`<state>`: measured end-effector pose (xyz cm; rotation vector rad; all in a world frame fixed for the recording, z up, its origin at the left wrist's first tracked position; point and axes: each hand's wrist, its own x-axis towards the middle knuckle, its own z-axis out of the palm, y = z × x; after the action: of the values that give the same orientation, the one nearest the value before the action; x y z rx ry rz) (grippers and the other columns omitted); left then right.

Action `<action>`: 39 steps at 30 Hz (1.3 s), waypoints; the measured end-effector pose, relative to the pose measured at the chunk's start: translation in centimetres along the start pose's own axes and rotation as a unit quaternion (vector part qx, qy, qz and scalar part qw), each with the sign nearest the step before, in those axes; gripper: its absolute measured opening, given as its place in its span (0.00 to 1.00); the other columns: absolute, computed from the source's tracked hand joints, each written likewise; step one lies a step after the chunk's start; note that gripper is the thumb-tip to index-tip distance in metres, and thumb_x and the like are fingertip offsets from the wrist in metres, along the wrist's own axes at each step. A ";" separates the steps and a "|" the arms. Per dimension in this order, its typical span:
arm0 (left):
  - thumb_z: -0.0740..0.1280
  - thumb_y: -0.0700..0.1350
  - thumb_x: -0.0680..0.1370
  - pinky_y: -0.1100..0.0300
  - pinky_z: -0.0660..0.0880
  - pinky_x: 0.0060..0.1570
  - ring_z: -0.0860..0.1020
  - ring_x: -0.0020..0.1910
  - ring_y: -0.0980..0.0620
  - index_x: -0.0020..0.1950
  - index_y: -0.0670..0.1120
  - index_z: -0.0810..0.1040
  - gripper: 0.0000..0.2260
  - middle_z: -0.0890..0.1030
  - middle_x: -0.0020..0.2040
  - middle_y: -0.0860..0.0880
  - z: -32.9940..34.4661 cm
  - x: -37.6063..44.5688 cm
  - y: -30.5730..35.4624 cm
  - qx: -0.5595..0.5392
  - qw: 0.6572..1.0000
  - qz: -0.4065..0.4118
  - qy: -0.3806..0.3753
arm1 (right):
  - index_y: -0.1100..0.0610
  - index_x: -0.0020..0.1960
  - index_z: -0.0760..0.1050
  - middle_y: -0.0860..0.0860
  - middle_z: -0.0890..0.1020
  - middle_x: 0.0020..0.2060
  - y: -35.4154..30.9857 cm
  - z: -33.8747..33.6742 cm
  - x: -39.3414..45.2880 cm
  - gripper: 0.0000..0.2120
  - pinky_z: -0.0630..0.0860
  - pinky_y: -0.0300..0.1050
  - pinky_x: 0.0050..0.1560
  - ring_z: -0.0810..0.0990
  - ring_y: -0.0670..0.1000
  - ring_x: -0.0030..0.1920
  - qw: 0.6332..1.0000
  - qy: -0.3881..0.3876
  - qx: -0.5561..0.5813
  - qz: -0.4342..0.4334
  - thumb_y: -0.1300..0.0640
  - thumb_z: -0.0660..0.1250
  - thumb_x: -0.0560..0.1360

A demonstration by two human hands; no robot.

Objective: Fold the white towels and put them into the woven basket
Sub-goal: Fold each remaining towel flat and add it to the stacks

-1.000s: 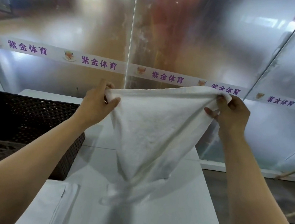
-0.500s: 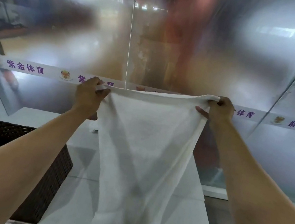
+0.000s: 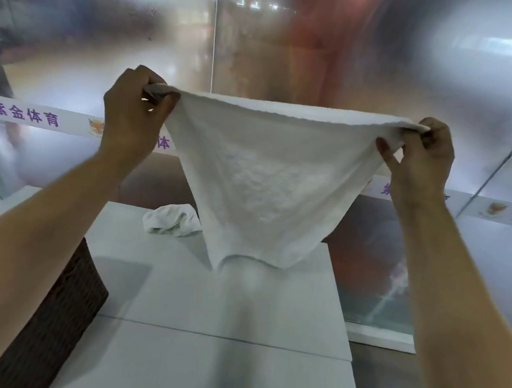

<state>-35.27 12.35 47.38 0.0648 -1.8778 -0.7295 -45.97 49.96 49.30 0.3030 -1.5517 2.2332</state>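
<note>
Towel: white towel (image 3: 266,179) was held up in the air above the far part of the white table (image 3: 223,370), its top edge stretched level between both hands, its body hanging down to a narrow bottom fold.
Left hand: left hand (image 3: 130,117) pinched the towel's upper left corner, cloth bunched between curled fingers and thumb.
Right hand: right hand (image 3: 421,157) pinched the upper right corner, thumb and curled fingers clamped on the hem.
Second towel: crumpled towel (image 3: 172,220) lay on the table's far side, behind the held one.
Basket: dark woven basket (image 3: 50,313) stood at the near left, partly hidden by the left forearm.
</note>
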 end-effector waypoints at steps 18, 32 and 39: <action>0.74 0.42 0.76 0.74 0.69 0.40 0.77 0.42 0.57 0.44 0.49 0.79 0.05 0.79 0.40 0.53 -17.9 -30.3 0.8 0.043 0.956 -0.156 -0.245 | 0.62 0.50 0.82 0.58 0.84 0.49 8.7 -15.3 -33.5 0.06 0.81 0.46 0.52 0.82 0.55 0.53 0.962 0.060 -0.086 0.252 0.62 0.66 0.81; 0.78 0.55 0.70 0.63 0.75 0.40 0.81 0.38 0.54 0.42 0.50 0.84 0.10 0.84 0.38 0.50 -31.9 -44.5 0.1 -0.085 0.836 -0.363 -0.403 | 0.55 0.47 0.85 0.53 0.86 0.47 7.4 -22.3 -53.0 0.08 0.75 0.60 0.63 0.82 0.55 0.53 0.925 0.068 -0.204 0.314 0.55 0.68 0.81; 0.76 0.41 0.74 0.62 0.78 0.49 0.83 0.49 0.56 0.53 0.51 0.85 0.09 0.86 0.49 0.53 -31.7 -46.3 -0.6 -0.129 0.793 -0.440 -0.401 | 0.52 0.46 0.84 0.46 0.85 0.45 8.0 -22.3 -53.3 0.07 0.75 0.53 0.58 0.79 0.51 0.51 0.918 0.112 -0.210 0.317 0.52 0.69 0.80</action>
<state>11.65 14.58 16.60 0.5639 -2.5120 -1.8840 -0.68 57.59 13.40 -0.6478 -2.1455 2.1551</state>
